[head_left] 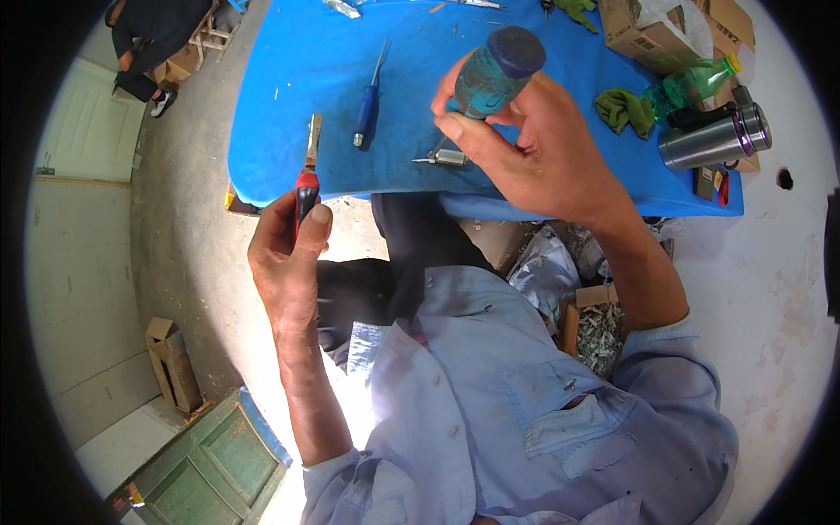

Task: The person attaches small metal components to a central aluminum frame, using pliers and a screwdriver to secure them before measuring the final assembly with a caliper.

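My left hand [293, 245] is closed round the handle of a pair of red-and-black-handled pliers [308, 179], seen edge-on with the narrow metal head pointing up, near the table's front edge. My right hand [547, 144] grips a screwdriver [503, 74] by its thick teal handle with a dark blue cap. Its shaft slants down toward a small silver metal part [449, 157] on the blue tabletop; whether the tip touches it I cannot tell. Between my hands, farther back, lies a second screwdriver [367, 109] with a blue handle.
On the blue-covered table [289, 61], at the right, are a steel flask [709, 140], a green plastic bottle [696, 83], a green glove [624, 111] and cardboard boxes [652, 39]. Below stands an open box of metal scraps [599, 332]. A person [162, 39] sits far left.
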A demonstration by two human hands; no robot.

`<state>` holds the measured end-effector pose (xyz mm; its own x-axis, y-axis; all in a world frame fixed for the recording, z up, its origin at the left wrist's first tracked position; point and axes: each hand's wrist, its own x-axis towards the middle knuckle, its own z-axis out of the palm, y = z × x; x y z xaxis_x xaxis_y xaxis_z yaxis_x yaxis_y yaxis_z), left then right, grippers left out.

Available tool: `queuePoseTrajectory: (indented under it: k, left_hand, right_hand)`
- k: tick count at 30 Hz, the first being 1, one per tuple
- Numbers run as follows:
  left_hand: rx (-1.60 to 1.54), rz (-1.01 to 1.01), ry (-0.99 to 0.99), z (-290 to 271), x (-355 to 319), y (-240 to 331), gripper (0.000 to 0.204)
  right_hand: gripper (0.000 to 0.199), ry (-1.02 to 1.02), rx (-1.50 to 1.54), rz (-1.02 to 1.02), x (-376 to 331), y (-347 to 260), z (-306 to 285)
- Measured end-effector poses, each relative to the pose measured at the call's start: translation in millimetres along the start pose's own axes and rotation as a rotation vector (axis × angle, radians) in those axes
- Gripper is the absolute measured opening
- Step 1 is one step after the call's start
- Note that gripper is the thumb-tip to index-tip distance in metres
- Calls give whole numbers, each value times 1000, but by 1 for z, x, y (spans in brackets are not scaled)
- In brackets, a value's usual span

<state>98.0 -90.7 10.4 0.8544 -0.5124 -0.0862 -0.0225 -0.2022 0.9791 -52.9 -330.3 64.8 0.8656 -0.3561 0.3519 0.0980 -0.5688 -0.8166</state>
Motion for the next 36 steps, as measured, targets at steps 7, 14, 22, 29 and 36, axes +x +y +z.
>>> queuePoseTrajectory:
  k: [7,14,22,29,36]
  left_hand:
    - [19,-32,0,-4,-6,-7,63]
    - [3,17,8,-1,-5,3,62]
    - [-22,92,-14,-3,-4,25,48]
    - [22,285,18,4,-9,74,51]
    - [166,733,14,10,-13,128,57]
  right_hand:
    - [26,92,-68,-164,6,7,7]
    - [30,97,-40,-172,7,10,9]
    - [32,100,-79,-197,9,10,9]
    - [33,45,-56,-117,9,8,8]
    - [34,-6,-8,-98,11,-2,9]
